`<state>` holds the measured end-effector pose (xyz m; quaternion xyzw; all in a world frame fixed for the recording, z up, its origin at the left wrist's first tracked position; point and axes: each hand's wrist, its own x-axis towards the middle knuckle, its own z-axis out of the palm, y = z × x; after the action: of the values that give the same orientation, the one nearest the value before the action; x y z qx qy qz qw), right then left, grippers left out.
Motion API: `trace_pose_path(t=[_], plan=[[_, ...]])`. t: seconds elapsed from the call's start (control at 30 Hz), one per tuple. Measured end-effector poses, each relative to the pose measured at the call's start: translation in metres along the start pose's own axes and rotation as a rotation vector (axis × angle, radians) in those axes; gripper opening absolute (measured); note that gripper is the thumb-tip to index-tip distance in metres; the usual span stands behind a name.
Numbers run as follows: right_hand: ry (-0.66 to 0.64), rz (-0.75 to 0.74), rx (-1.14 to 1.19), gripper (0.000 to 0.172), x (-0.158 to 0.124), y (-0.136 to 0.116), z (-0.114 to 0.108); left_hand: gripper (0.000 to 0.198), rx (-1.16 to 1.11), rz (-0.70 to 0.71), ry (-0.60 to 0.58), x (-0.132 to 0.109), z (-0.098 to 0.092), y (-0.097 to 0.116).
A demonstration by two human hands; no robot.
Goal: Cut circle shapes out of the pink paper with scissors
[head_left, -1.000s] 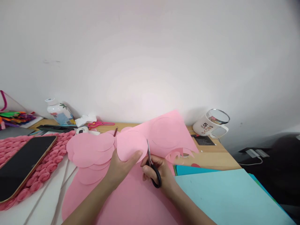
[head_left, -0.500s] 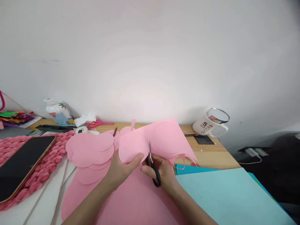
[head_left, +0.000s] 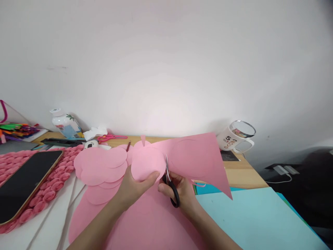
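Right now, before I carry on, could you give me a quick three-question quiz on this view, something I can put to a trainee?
1. Which hand holds the black scissors?

2. True or false: the phone lies on the blue paper.

3. What does the left hand hold?
A) the bottle
B) the pink paper
C) the mug

Key:
1. The right hand.
2. False; it lies on the pink rosettes, over at the left.
3. B.
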<state>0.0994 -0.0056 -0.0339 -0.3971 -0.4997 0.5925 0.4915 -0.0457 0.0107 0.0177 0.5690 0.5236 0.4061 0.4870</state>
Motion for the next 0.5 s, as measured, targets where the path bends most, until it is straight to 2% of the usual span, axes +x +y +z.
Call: trace_pose_path(t=[0.17, 0.3, 0.5], plan=[[0.008, 0.019, -0.075, 0.022, -0.001, -0.01, 0.003, 0.031, -0.034, 0.056, 0.004, 0.001, -0.001, -0.001], [0.011, 0.02, -0.115, 0.024, -0.002, -0.012, 0.003, 0.025, -0.036, 0.029, -0.011, 0.001, 0.0, 0.0], [0.013, 0.038, -0.087, 0.021, -0.002, -0.011, 0.003, 0.026, -0.038, 0.015, 0.07, -0.001, 0.004, 0.001]])
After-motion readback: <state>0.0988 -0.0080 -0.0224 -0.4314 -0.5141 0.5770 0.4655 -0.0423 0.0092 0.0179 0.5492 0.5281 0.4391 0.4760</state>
